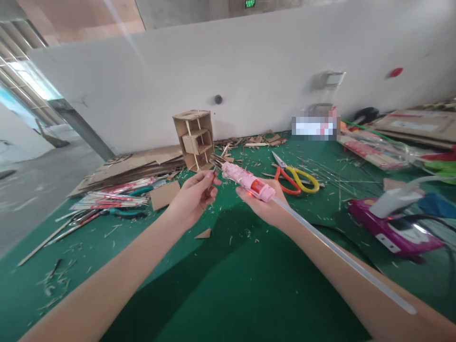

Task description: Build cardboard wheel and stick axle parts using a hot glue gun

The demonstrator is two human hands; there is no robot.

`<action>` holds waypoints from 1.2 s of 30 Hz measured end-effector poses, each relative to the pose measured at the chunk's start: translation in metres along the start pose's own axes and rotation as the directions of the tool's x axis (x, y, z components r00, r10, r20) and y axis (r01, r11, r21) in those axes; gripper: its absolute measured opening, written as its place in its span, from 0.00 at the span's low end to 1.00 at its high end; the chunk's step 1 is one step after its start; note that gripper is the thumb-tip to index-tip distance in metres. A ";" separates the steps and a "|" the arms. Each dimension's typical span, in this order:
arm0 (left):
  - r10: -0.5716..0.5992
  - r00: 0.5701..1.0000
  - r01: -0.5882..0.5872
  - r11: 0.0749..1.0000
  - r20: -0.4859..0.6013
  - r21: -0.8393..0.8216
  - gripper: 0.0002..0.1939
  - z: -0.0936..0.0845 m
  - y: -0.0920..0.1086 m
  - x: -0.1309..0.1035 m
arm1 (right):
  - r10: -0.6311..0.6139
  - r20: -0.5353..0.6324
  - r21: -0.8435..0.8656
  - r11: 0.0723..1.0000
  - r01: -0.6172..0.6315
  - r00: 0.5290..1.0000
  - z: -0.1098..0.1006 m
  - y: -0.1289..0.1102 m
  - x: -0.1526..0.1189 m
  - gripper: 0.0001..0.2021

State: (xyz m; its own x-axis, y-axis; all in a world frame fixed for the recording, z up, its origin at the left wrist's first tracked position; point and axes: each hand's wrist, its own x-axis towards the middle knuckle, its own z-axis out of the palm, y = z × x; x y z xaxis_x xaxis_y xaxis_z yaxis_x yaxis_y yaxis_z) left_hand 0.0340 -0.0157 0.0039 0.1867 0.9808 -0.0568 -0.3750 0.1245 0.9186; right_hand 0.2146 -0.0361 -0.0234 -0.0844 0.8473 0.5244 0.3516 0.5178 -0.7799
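Observation:
A pink hot glue gun (245,180) rests in my right hand (265,206), with a long translucent glue stick (338,251) running out of its back over my forearm. Its front end points away from me and to the left. My left hand (195,197) is closed, thumb and fingers pinched near the glue gun's tip; what they pinch is too small to make out. Just beyond the tip stands a small cardboard shelf (195,144) with thin stick posts, upright on the green table (228,285).
Scissors (295,178) with orange and yellow handles lie right of the glue gun. At right sits a purple power strip (395,232) with plugs. Cardboard sheets (138,164), bundled sticks (110,199) and pliers (124,213) lie at left. Scraps lie along the white wall (249,71).

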 end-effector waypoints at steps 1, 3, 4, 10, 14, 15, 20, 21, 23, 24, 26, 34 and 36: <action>0.002 1.000 -0.002 1.000 0.000 -0.004 0.03 0.001 0.000 0.000 | -0.001 0.003 0.001 1.000 0.001 1.000 0.000 0.000 0.000 0.16; 0.000 1.000 -0.001 1.000 -0.013 -0.024 0.03 0.002 0.000 -0.001 | 0.000 0.008 -0.002 1.000 0.000 1.000 0.000 -0.001 0.000 0.16; -0.002 1.000 0.002 0.999 -0.021 -0.033 0.02 0.002 0.000 -0.001 | 0.003 0.009 -0.003 1.000 -0.003 1.000 0.000 -0.001 0.000 0.16; -0.037 0.999 0.035 0.998 -0.033 -0.053 0.04 0.002 0.000 0.000 | 0.014 0.024 -0.035 0.999 -0.013 1.000 -0.001 -0.004 0.000 0.16; -0.034 0.999 0.034 0.998 0.015 -0.049 0.07 0.001 0.000 0.001 | 0.001 0.020 -0.034 0.999 -0.001 1.000 -0.001 -0.003 0.000 0.16; -0.029 0.999 0.030 0.999 0.030 -0.043 0.08 0.000 0.001 0.001 | 0.004 0.016 -0.027 1.000 -0.003 1.000 -0.002 -0.003 0.000 0.16; -0.039 0.998 0.042 0.998 0.054 -0.050 0.10 0.001 0.002 0.000 | 0.011 -0.004 -0.006 1.000 -0.011 1.000 -0.001 -0.004 -0.001 0.16; -0.046 0.998 0.049 0.997 0.052 -0.064 0.10 0.001 0.002 0.000 | 0.012 -0.007 -0.003 1.000 -0.012 1.000 -0.001 -0.004 -0.001 0.16; -0.060 0.997 0.064 0.994 0.053 -0.087 0.11 0.001 0.001 0.000 | 0.013 -0.013 0.005 1.000 -0.013 1.000 0.000 -0.005 -0.001 0.16; -0.064 0.996 0.069 0.993 0.058 -0.095 0.11 0.001 0.001 0.000 | 0.012 -0.013 0.008 1.000 -0.012 1.000 0.000 -0.005 -0.001 0.15; -0.068 0.995 0.075 0.992 0.073 -0.106 0.12 0.000 0.000 0.001 | 0.006 -0.014 0.014 1.000 -0.005 1.000 0.001 -0.006 -0.001 0.16; -0.063 0.995 0.072 0.991 0.080 -0.113 0.12 -0.002 -0.001 0.002 | -0.044 0.033 0.000 0.999 0.044 0.998 -0.001 -0.005 -0.002 0.17; -0.058 0.996 0.065 0.993 0.070 -0.097 0.13 -0.002 -0.001 0.002 | -0.060 0.065 0.002 0.998 0.060 0.996 -0.002 -0.005 -0.002 0.16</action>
State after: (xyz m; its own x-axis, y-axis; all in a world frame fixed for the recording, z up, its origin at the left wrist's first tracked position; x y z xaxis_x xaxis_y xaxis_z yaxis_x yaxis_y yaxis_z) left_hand 0.0333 -0.0134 0.0025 0.2717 0.9588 -0.0826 -0.4480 0.2020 0.8709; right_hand 0.2152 -0.0409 -0.0194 -0.1654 0.8205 0.5472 0.3439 0.5680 -0.7477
